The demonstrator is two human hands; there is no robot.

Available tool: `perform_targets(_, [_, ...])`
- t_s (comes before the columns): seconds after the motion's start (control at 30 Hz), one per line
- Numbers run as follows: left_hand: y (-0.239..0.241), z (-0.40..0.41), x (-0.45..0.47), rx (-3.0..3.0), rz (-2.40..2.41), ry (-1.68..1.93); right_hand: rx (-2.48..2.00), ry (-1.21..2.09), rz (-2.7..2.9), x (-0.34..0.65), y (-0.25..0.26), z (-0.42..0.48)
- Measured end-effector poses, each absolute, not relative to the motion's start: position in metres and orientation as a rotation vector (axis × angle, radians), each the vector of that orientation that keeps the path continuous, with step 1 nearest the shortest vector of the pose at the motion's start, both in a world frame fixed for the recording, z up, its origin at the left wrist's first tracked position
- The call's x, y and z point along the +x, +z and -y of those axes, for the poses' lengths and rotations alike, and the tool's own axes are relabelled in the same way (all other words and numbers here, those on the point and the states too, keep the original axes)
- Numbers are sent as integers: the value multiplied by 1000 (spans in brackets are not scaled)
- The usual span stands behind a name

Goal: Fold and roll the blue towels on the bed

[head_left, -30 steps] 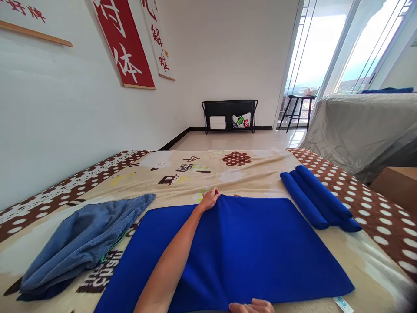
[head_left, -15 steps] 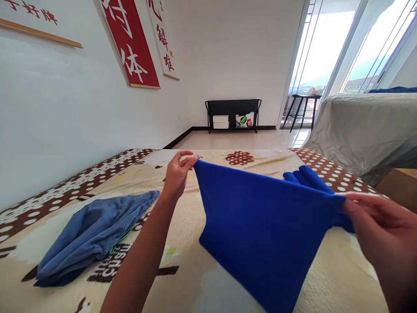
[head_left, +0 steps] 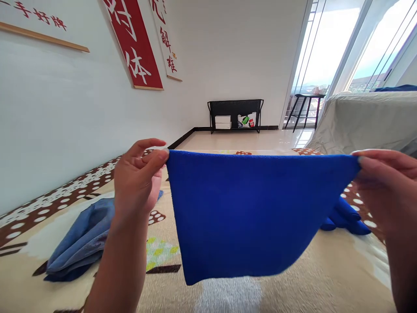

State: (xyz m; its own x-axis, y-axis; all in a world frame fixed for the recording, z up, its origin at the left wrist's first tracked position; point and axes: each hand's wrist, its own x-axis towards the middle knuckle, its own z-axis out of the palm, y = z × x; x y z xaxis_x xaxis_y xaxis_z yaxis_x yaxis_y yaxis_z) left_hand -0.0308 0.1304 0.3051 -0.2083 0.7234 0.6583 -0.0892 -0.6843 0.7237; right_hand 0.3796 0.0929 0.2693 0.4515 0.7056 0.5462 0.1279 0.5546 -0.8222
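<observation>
A bright blue cloth (head_left: pixel 257 213) hangs spread between my hands, its top edge pulled nearly straight and level. My left hand (head_left: pixel 140 174) pinches its upper left corner between thumb and fingers. At the upper right corner, my right hand (head_left: pixel 387 178) grips it the same way. Below, the cloth's lower edge hangs free above the patterned blanket (head_left: pixel 293 282). Partly behind my left forearm lies a crumpled greyish-blue cloth (head_left: pixel 81 239). Several rolled blue cloths (head_left: pixel 348 217) rest on the right, partly hidden by the held cloth and my right hand.
Beyond the blanket, a black rack (head_left: pixel 234 106) holding white boxes stands against the far wall. A black stool (head_left: pixel 309 98) is by the window. On the right is a piece of furniture under a pale cover (head_left: pixel 368 117). Scrolls (head_left: pixel 140 48) hang on the left wall.
The blue cloth has been raised and stretched wider, its top edge going from slanted to level. My left hand has moved left and slightly up; my right hand has risen.
</observation>
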Motion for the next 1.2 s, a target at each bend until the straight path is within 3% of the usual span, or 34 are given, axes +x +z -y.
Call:
perform_targets(0.27, [263,-216,-20,1337,-954,1766,-971,916,1128,389,256,-175])
perform_targets(0.4, [273,-235,-12,1315,-934,1856,-929,895,1133,385,267,-195])
perform_targets(0.57, [284,-204,-14,1419,-911,2002,-823,653,1203,386,276,-165])
perform_targets(0.67, [246,-163,-20,1427,-1072,1965,-1087,622,1241,397,237,-135])
perform_targets(0.77, [174,-114,-31,1450,-1379,1589,-1400,625,1379,408,162,-103])
perform_targets(0.93, [59,-46,-43,1453,-1571,805,-1522,1160,1299,408,38,-46])
perform_targets(1.03, [37,-31,-41,1423,-1607,722,-1520,1346,1169,405,6,-25])
perform_targets(1.2, [45,-42,-28,1429,-1623,788,-1656,1034,1236,400,0,-26])
